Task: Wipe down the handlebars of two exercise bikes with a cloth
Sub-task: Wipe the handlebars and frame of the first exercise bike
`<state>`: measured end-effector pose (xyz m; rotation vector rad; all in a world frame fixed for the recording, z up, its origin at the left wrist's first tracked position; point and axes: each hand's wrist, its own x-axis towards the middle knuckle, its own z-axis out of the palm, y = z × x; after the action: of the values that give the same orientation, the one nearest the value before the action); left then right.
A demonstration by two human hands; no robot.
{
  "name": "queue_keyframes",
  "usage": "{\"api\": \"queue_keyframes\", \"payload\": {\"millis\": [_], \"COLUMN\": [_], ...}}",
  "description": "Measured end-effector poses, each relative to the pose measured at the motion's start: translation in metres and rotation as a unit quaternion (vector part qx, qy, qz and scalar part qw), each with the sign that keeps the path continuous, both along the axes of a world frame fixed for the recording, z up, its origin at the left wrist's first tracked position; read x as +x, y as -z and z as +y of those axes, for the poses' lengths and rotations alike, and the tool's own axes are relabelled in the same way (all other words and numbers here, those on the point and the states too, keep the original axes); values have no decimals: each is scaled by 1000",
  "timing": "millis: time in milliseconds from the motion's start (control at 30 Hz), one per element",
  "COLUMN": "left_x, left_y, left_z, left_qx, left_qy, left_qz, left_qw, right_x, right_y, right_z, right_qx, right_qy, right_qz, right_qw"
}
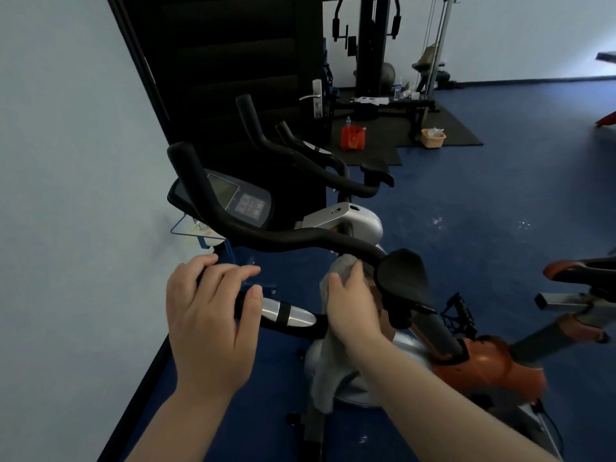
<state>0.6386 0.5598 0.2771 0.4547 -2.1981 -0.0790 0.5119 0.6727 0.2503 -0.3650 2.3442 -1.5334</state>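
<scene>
- Left hand (pixel 213 315) steadies the near handlebar (pixel 286 238), fingers (pixel 233 271) curled over its grip.
- Right hand (pixel 353 301) clutches the grey cloth (pixel 328 365) against the bar's centre — wrap fully, apparently; slide outward firmly.

hidden — handlebar (pixel 300 323) under cloth (pixel 328 371) | cut off — orange bike (pixel 493 361) at right edge

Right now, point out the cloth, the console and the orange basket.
cloth (pixel 325 371), head view, on the hanging lower part
console (pixel 248 205), head view, on the button panel
basket (pixel 432 140), head view, on its front wall
</scene>
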Motion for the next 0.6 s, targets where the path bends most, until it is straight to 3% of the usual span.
{"api": "queue_keyframes", "payload": {"millis": [133,267,400,500,600], "left_x": [-4,-10,-12,-15,-15], "left_y": [2,2,7,8,8], "left_z": [2,3,3,3,3], "left_qx": [4,-4,-1,0,-3], "left_qy": [-10,-23,-31,-35,-28], "left_qz": [26,40,61,69,65], "left_qw": [1000,999,998,997,998], "right_x": [11,-16,20,52,30], "right_y": [12,0,8,21,13], "right_z": [9,-2,13,18,36], "right_qx": [60,41,-25,40,97], "right_qy": [-74,-29,-47,-107,-194], "right_qz": [65,34,46,181,275], "right_qw": [993,998,998,977,937]}}
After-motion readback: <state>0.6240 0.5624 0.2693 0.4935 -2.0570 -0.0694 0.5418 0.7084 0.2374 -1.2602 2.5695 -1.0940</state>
